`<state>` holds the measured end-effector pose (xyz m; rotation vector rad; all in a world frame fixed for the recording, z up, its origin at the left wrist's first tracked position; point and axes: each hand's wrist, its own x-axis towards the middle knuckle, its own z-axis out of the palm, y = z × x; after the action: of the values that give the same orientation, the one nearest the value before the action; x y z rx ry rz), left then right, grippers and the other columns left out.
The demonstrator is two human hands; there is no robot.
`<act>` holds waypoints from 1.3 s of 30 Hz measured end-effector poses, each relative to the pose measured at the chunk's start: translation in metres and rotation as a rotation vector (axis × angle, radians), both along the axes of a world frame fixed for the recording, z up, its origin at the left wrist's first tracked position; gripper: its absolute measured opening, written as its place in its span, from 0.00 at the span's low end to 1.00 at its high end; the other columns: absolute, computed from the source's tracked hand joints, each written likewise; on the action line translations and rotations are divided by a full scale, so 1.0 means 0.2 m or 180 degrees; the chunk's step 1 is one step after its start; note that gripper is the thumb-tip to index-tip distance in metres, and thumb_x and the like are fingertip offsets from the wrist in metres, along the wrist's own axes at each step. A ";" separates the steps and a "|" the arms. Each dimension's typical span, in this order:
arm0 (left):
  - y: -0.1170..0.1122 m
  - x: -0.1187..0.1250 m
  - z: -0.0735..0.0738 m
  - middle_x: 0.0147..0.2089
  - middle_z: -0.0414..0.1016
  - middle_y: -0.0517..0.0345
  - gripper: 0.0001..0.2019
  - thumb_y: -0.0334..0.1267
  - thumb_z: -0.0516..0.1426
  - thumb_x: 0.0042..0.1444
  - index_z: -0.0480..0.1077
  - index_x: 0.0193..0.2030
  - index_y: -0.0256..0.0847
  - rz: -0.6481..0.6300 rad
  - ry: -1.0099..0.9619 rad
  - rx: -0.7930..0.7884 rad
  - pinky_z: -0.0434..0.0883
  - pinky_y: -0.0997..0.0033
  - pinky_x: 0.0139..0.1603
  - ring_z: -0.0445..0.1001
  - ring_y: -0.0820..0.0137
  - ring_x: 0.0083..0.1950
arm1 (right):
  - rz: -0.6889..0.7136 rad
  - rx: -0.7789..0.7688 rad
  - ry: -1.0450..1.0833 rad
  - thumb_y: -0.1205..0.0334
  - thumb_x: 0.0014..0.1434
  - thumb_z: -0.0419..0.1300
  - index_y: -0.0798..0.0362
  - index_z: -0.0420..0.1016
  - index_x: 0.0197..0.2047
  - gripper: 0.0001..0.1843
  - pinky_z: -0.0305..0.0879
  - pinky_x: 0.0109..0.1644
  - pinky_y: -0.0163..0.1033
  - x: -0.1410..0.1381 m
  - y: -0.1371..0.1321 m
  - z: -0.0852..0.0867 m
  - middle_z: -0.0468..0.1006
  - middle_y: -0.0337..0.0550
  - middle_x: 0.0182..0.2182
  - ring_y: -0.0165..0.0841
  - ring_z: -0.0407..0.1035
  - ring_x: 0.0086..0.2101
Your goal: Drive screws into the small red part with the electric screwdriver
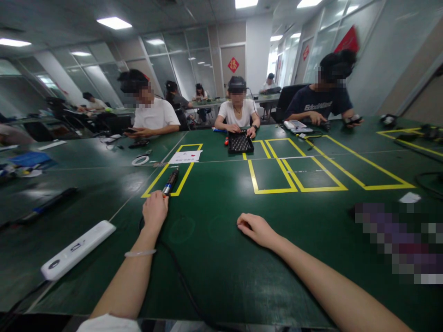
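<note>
My left hand is closed around the near end of a slim corded tool that looks like an electric screwdriver. Its body has black, silver and blue sections, with a bit of orange by my fingers, and it points away from me inside a yellow-taped rectangle. From under that hand a black cord runs over the green table to its near edge. My right hand rests on the tabletop with fingers curled in, and nothing shows in it.
To the left lie a white power strip and a long dark tool. A paper label and a white ring are farther back. Across the table a person works at a black tray; others sit on either side.
</note>
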<state>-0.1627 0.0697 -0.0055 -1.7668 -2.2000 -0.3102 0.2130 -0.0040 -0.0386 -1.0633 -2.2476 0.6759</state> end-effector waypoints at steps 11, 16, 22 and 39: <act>-0.24 0.71 0.11 0.36 0.74 0.56 0.17 0.49 0.49 0.61 0.68 0.46 0.39 -0.2532 -0.2913 -0.1051 0.69 0.69 0.42 0.74 0.69 0.38 | -0.0026 -0.0177 0.0186 0.65 0.62 0.57 0.52 0.67 0.37 0.01 0.57 0.33 0.32 0.00 -0.01 0.00 0.70 0.35 0.26 0.29 0.65 0.28; -0.35 0.94 0.07 0.30 0.66 0.63 0.19 0.46 0.50 0.62 0.63 0.56 0.40 -0.2938 -0.3311 -0.1816 0.65 0.74 0.34 0.67 0.74 0.31 | 0.0180 -0.0547 0.0831 0.62 0.62 0.57 0.52 0.61 0.50 0.14 0.59 0.32 0.31 0.01 -0.03 0.01 0.70 0.33 0.27 0.27 0.65 0.26; -0.36 0.93 0.01 0.27 0.61 0.66 0.22 0.46 0.48 0.63 0.57 0.61 0.38 -0.2967 -0.3517 -0.2001 0.64 0.74 0.32 0.65 0.74 0.29 | 0.0271 -0.0630 0.0948 0.60 0.63 0.56 0.53 0.65 0.42 0.07 0.60 0.32 0.31 0.00 -0.04 0.03 0.71 0.35 0.29 0.27 0.64 0.27; -0.40 0.91 0.06 0.42 0.72 0.57 0.11 0.41 0.49 0.63 0.68 0.47 0.43 -0.3088 -0.2034 -0.0934 0.66 0.71 0.45 0.71 0.70 0.42 | 0.0102 -0.1196 0.1576 0.48 0.63 0.56 0.53 0.67 0.40 0.15 0.58 0.31 0.33 0.02 0.01 -0.01 0.69 0.34 0.25 0.28 0.64 0.26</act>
<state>0.0189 -0.0094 0.0066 -3.1615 -1.5396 -0.8865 0.2167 -0.0020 -0.0409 -0.8995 -1.7501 1.2583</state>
